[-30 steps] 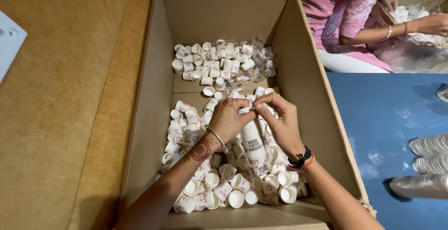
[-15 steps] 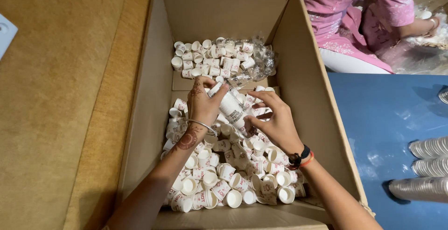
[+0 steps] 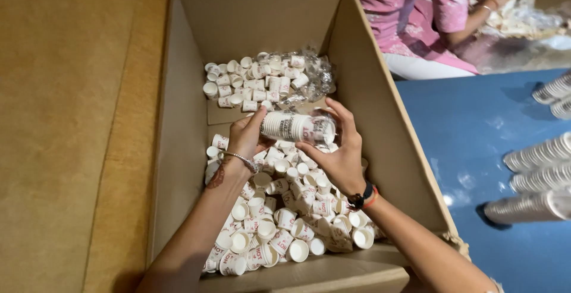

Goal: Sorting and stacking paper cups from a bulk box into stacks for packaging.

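Note:
A large cardboard box [image 3: 178, 120] holds several bagged stacks of small white paper cups [image 3: 279, 210]. I hold one plastic-wrapped stack of cups [image 3: 295, 126] level above the pile, near the middle of the box. My left hand [image 3: 242, 136], with a bangle on the wrist, grips its left end. My right hand [image 3: 340, 152], with a dark band on the wrist, cups its right end from below. A second layer of bagged cups [image 3: 262, 79] lies at the far end of the box.
A blue sheet [image 3: 476, 150] covers the floor to the right, with rows of stacked cups [image 3: 535, 180] lying on it. A person in pink [image 3: 416, 19] sits beyond the box, handling cups. Brown floor [image 3: 71, 120] lies to the left.
Both hands have lifted the wrapped stack out of the pile and carried it toward the far end of the box, turning it level.

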